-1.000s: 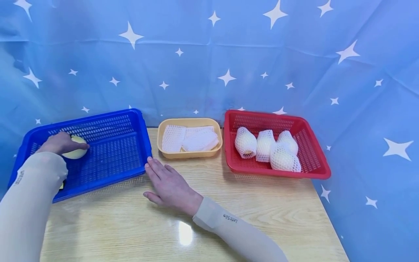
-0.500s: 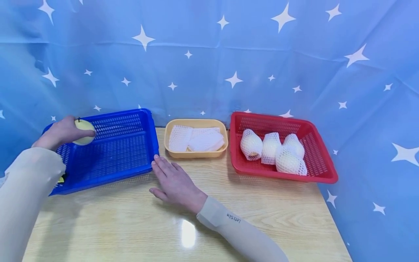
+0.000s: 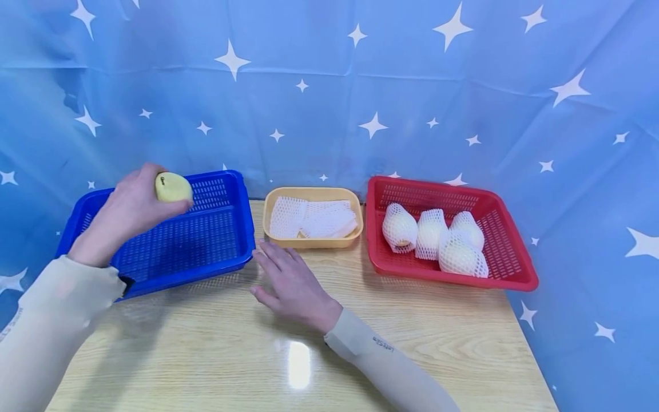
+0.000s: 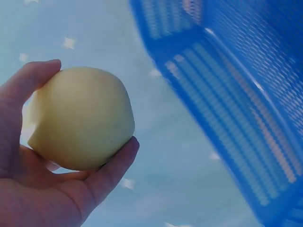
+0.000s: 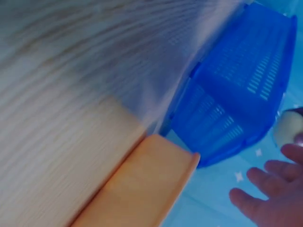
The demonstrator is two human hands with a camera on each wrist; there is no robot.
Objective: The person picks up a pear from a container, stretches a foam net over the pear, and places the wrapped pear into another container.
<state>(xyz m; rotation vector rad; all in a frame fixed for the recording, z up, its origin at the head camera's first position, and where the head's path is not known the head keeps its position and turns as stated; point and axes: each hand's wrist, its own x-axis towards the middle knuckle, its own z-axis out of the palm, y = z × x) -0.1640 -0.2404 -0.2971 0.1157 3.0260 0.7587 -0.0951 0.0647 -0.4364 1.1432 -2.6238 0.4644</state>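
Note:
My left hand [image 3: 128, 207] holds a pale yellow pear [image 3: 175, 187] above the blue basket [image 3: 190, 276], thumb and fingers curled round its sides. In the left wrist view the pear [image 4: 83, 118] fills the grasp, with the blue basket wall [image 4: 222, 113] off to the right. Over the wooden table [image 3: 216, 337], my right hand [image 3: 297, 286] has its fingers extended, the tips close to the basket's near right corner. The right wrist view shows those spread fingers [image 5: 270, 182] at its lower right, holding nothing.
A small tan tray [image 3: 314, 244] with white foam net sleeves [image 3: 329, 220] stands behind my right hand. To its right sits a red basket [image 3: 378, 260] with several net-wrapped pears [image 3: 400, 228]. A blue star-patterned cloth [image 3: 309, 74] hangs behind.
My left hand has lifted the pear up out of the blue basket and carried it to the right. My right hand's fingertips have come slightly off the basket corner. The head view has shifted left.

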